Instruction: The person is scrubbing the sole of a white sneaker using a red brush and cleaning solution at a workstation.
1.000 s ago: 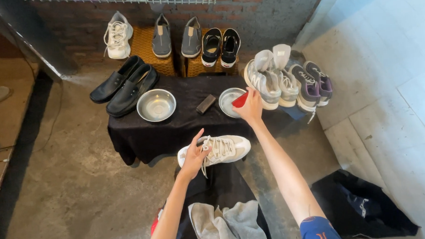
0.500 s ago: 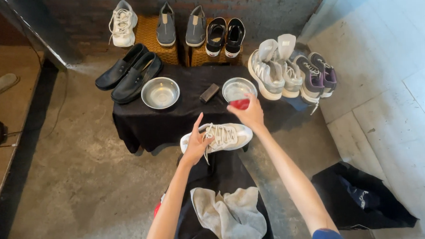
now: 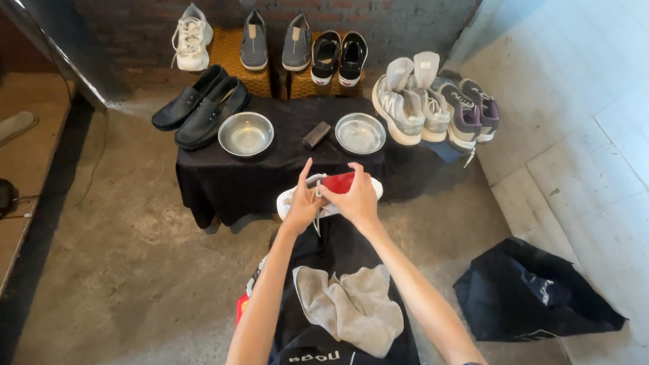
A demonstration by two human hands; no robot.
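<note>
A white sneaker (image 3: 291, 202) lies across my lap, over a black apron (image 3: 348, 239). My left hand (image 3: 301, 205) grips the sneaker from its left side, index finger raised. My right hand (image 3: 354, 196) is closed around a small red object (image 3: 337, 182), pressed onto the top of the sneaker. Most of the shoe is hidden behind both hands. A grey cloth (image 3: 350, 307) is crumpled on the apron nearer to me.
A low table under a black cloth (image 3: 281, 162) carries two metal bowls (image 3: 246, 133) (image 3: 360, 133), a small dark block (image 3: 316, 134), black loafers (image 3: 203, 111) and grey-white sneakers (image 3: 437, 103). More shoes line the brick wall. A black bag (image 3: 530, 294) lies at the right.
My right hand came back from the right-hand metal bowl with the red object and now rests on the sneaker. My left hand stayed on the shoe.
</note>
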